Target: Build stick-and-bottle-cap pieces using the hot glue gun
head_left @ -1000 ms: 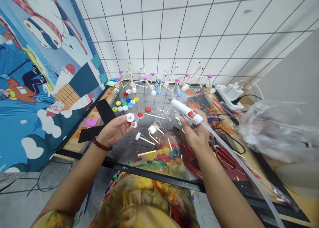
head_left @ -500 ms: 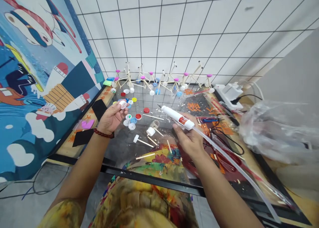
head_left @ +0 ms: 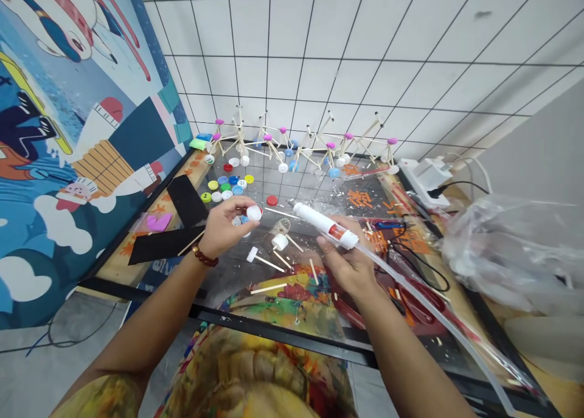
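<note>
Between the thumb and fingers of my left hand (head_left: 227,226) is a white bottle cap (head_left: 254,213), held above the glossy dark table. My right hand (head_left: 349,257) is wrapped round a white glue gun (head_left: 325,224), its tip pointing left, a short way right of the cap and apart from it. A long translucent glue stick (head_left: 424,305) trails from the gun's back end. Below the hands lie a white cap piece (head_left: 280,242), a small white piece with a stick (head_left: 252,254) and several loose wooden sticks (head_left: 269,288). A red cap (head_left: 272,200) lies between the hands.
Several stick structures with pink tops (head_left: 331,145) stand along the tiled wall. Coloured caps (head_left: 225,187) lie at the back left, near black strips (head_left: 186,200). On the right are a power strip (head_left: 422,184), cables, a red tray (head_left: 422,314) and a clear plastic bag (head_left: 515,247).
My left hand has moved right with the white cap, closer to the glue gun's tip, uncovering more coloured caps behind it. The camera view has shifted slightly. My right hand still holds the gun.
</note>
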A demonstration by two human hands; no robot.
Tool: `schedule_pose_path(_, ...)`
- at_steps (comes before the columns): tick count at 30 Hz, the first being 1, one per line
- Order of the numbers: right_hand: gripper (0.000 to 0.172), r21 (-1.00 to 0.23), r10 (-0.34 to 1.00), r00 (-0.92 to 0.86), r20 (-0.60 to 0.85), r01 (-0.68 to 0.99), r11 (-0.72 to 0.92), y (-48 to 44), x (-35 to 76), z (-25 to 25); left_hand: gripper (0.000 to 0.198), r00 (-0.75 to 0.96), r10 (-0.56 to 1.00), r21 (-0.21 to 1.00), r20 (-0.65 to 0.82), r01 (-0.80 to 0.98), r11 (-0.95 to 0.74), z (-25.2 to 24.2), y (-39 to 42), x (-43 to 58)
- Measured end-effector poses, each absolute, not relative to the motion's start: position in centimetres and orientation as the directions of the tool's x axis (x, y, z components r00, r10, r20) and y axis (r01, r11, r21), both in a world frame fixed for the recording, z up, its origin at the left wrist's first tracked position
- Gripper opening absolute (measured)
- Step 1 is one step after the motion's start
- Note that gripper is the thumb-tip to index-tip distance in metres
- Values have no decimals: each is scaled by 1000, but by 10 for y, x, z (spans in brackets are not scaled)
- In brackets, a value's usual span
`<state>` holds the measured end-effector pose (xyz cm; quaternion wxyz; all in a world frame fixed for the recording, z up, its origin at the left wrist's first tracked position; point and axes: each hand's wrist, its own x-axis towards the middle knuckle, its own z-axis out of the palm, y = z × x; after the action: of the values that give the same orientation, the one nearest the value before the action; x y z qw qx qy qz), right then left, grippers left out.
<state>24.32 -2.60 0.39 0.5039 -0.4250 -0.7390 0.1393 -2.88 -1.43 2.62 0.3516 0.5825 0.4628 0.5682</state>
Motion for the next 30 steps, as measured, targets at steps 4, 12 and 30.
schedule_pose_path(4,33,-606,759,-285,585,468,643,-31,237,4,30,46,897,878,439,189,-439,21,-21,-18)
schedule_pose_path(12,33,-629,748,-397,532,406,663,-37,231,11,41,79,955,952,285,-142,-272,21,-21,-14)
schedule_pose_path(30,31,-631,747,-369,553,400,664,-37,234,9,40,-8,956,956,293,1,-293,28,-18,-27)
